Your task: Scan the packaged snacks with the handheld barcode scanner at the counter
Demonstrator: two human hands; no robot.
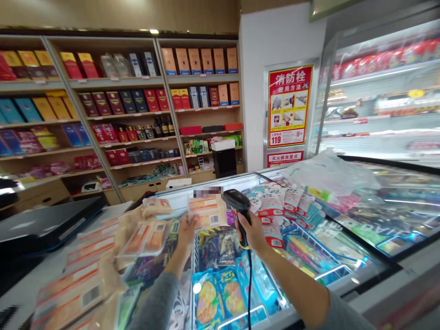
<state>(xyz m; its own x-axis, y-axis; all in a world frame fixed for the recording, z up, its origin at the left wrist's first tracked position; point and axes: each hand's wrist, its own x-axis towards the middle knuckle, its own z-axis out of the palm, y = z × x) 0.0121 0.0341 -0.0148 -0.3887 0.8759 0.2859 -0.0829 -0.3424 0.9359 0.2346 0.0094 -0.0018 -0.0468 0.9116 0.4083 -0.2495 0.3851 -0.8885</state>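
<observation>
My left hand (188, 228) is closed on the left edge of a flat orange-and-white food package (205, 211), whose barcode faces me. In my right hand (253, 228) is a black handheld barcode scanner (237, 200), its head tilted toward the package and its cable hanging down. Both hands are over a glass-topped chest freezer (292, 305). To the left, several similar packages (146, 236) lie in stacks. Right of the scanner sits a pile of red-and-white packets (290, 201).
Inside the freezer are wire baskets with blue ice-cream packs (209, 298). A clear plastic bag (330, 172) lies on the freezer's far right. A dark flat device (51, 224) stands at left. Shelves of boxed bottles (120, 101) and a lit display cooler (381, 101) stand behind.
</observation>
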